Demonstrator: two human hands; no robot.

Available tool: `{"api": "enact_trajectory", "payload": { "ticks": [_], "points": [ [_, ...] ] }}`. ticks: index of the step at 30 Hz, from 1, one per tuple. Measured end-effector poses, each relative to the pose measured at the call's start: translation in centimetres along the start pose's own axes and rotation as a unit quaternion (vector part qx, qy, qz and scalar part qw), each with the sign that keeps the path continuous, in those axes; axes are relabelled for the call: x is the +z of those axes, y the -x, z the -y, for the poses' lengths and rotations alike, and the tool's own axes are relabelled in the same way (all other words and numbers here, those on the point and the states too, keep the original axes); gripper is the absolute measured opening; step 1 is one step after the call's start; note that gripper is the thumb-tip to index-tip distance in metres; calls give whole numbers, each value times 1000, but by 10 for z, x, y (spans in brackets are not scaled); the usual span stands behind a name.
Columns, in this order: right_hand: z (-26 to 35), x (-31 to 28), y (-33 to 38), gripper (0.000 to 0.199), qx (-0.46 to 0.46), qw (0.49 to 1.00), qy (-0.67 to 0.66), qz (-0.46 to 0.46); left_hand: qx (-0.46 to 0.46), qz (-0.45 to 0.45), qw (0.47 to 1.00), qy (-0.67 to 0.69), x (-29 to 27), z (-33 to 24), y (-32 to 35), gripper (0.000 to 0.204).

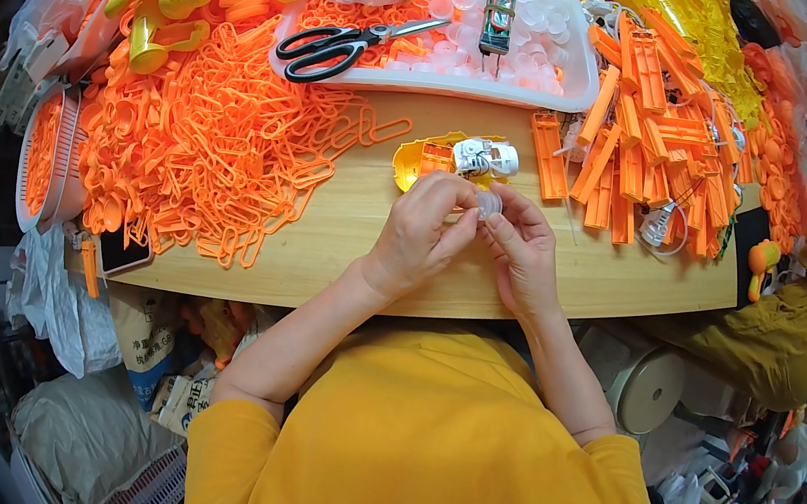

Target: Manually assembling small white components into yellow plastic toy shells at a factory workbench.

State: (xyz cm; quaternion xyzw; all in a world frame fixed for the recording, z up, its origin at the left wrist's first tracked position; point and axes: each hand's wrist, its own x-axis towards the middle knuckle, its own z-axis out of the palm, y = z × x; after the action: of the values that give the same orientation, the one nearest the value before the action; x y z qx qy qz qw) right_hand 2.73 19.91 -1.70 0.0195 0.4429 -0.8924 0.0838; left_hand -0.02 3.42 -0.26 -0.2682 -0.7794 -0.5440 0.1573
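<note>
A person in a yellow shirt sits at a wooden counter [352, 218], both bare hands near its middle. A small clear round cap [489, 204] is between the fingertips, just above the counter. The right hand [517, 244] pinches the cap's right side between thumb and fingers. The left hand [430, 223] is curled, thumb and forefinger drawn together at the cap's left side; whether those fingertips grip it or only steady it, I cannot tell. Just beyond the hands lies an open yellow shell [405, 165], with an orange slotted piece and a white mechanism [487, 159] in or against it.

To the left spreads a heap of orange clips [226, 135]; to the right, a pile of orange holders [629, 159] with loose wires. Behind, black-handled scissors [375, 35] rest across the rim of a white tray [424, 84] holding clear and orange parts.

The likeliest trouble is a slip: the cap looks smooth and small, so an uneven pinch could send it onto the counter. The left knuckles sit close to the shell, so a careless push might jar the white mechanism. Clips reaching toward the workspace could also snag a sweeping forearm.
</note>
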Motion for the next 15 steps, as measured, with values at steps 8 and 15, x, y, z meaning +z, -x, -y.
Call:
{"api": "enact_trajectory", "payload": {
  "ticks": [8,15],
  "points": [
    [-2,-3,-1,39,-10,1000,20,1,-1,-14,1000,14,0,0,-1,13],
    [0,-2,-2,35,-25,998,45,-27,-46,30,996,71,-5,-2,0,27]
  ]
}}
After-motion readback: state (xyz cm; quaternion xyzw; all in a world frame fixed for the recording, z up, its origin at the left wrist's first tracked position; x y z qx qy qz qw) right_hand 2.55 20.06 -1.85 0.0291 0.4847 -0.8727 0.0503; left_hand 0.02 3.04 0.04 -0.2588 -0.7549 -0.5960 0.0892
